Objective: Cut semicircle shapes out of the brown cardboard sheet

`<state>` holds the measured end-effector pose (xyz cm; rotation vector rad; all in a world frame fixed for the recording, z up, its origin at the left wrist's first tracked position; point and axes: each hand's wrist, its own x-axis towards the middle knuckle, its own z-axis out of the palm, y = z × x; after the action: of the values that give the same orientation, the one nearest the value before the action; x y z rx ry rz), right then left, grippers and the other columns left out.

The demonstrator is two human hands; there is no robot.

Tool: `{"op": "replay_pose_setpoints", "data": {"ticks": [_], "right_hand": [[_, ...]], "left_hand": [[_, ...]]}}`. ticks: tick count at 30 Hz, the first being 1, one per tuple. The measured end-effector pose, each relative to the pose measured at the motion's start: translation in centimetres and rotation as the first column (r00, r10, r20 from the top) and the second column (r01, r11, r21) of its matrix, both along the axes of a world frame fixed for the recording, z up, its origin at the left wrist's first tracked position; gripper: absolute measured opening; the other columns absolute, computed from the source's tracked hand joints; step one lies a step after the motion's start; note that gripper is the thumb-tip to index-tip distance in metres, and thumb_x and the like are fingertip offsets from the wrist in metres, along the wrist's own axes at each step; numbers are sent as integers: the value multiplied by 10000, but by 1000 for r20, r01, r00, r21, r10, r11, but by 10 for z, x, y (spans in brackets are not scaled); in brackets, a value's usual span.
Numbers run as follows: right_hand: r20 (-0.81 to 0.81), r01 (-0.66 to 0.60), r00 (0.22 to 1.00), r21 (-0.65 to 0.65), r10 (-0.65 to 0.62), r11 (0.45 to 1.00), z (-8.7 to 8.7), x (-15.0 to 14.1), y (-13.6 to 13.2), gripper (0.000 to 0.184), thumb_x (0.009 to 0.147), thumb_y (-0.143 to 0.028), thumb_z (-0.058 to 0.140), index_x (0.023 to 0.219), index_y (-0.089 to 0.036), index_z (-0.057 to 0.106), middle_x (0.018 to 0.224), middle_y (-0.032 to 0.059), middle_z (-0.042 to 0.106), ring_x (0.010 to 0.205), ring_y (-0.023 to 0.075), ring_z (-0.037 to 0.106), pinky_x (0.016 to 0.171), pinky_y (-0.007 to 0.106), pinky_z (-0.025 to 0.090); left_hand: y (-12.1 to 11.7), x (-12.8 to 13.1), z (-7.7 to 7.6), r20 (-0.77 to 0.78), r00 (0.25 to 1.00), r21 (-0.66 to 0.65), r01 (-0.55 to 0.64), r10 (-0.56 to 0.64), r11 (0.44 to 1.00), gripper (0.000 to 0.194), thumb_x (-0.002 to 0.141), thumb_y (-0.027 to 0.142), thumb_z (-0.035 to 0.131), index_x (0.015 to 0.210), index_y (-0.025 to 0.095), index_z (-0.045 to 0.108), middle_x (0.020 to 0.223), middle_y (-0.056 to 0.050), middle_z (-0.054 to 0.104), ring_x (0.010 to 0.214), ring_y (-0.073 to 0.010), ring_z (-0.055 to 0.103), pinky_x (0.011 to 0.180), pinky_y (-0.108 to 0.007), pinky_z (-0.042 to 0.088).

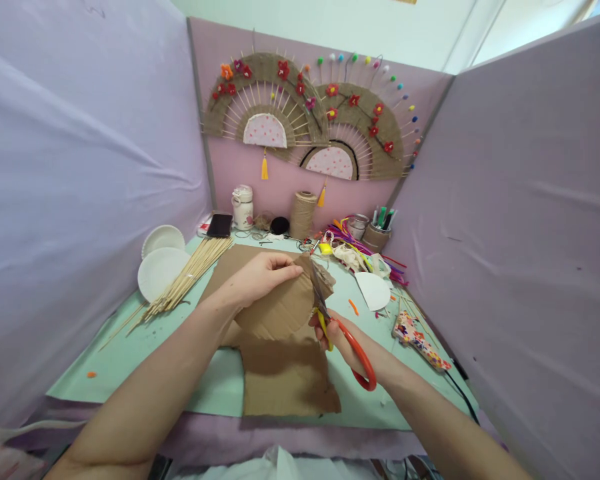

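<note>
Grip of the left hand (269,272) was found closed on the cardboard piece (277,310), thumb uppermost near its far edge; the right hand (331,331) grasped the scissors (322,300) by the handles. Taking the twine spool (303,215) as reference, the cardboard piece was in front of it, on the person's side, above a lower cardboard sheet (287,380). The scissors were in front of the spool and slightly to its right, blades at the piece's right-hand edge; whether the blades enclosed any board could not be told. Faint creases showed across the piece. It was judged light, dry and not slippery, stiff enough to hold its shape over a short span but liable to bend or crease under a hard pinch. Best hold was assessed as flat fingers beneath and thumb on top, close to the blades for support yet clear of their line. The scissors were judged rigid and the heavier item, properly held by the handle loops only.
</note>
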<state>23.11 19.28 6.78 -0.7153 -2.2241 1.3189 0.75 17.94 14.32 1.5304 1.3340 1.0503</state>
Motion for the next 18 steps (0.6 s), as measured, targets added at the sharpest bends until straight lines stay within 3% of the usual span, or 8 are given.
{"op": "replay_pose_setpoints", "data": {"ticks": [3, 7, 12, 18], "right_hand": [[-5, -1, 1000, 7, 1, 1000, -3, 0, 2, 484, 925, -634, 276, 875, -193, 469, 771, 18, 521, 645, 147, 496, 613, 291, 446], [86, 84, 993, 35, -86, 996, -5, 0, 6, 441, 927, -579, 339, 848, -179, 507, 695, 3, 524, 563, 129, 501, 529, 251, 414], [144, 139, 978, 72, -149, 988, -2, 0, 7, 390, 920, -529, 376, 825, -181, 524, 632, -5, 550, 510, 122, 504, 479, 223, 384], [152, 155, 973, 119, -172, 981, 7, -1, 0, 472, 898, -621, 345, 804, -186, 505, 628, 1, 563, 492, 120, 507, 470, 225, 387]], "left_hand": [[0, -1, 2, -31, 999, 51, 24, -22, 998, 348, 791, 519, 562, 678, 190, 559, 654, 25, 540, 588, -130, 465, 533, -236, 330], [-1, 0, 5, -69, 997, 125, 50, -42, 991, 321, 814, 469, 553, 674, 182, 585, 669, 28, 545, 616, -125, 463, 573, -232, 345], [-1, 0, 5, -20, 998, 123, 67, -65, 990, 272, 826, 433, 551, 787, 191, 671, 754, 14, 624, 662, -139, 520, 599, -233, 377], [-3, 0, 7, 14, 997, 100, 79, -81, 992, 271, 830, 435, 552, 805, 195, 676, 789, 2, 652, 695, -152, 557, 614, -234, 406]]}}
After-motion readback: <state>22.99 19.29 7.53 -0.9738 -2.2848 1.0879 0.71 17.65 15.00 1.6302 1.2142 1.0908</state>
